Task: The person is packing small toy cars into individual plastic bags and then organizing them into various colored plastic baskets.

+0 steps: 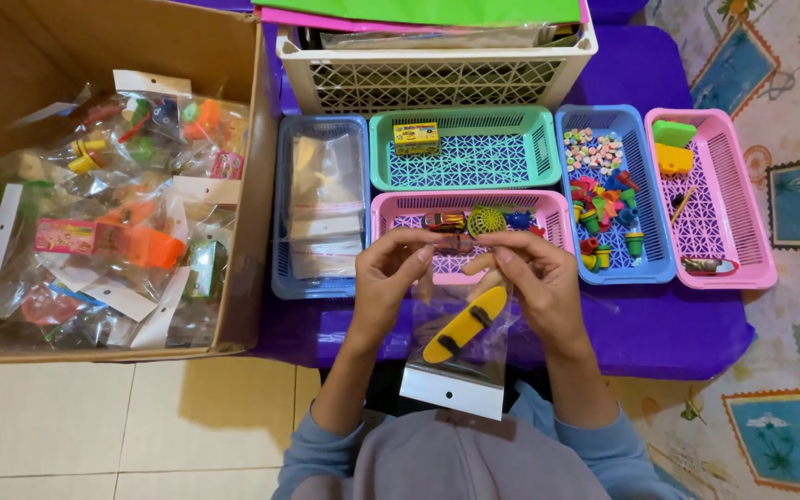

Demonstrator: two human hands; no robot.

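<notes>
My left hand [389,278] and my right hand [534,278] together hold the top edge of a clear plastic bag [460,370] with a white header strip hanging toward me. Inside the bag lies a small yellow toy skateboard [463,324] with black wheels. Pinched between my fingertips at the bag's mouth is a small dark toy car [456,244], partly hidden by my fingers. Both hands hover over the front edge of a pink basket [409,206] on a low purple table [659,324].
A cardboard box [243,231] at the left holds several filled toy bags. A blue basket [281,185] holds empty clear bags. Green [539,148], blue [659,268] and pink [743,204] baskets hold small toys. A white crate [437,79] stands behind.
</notes>
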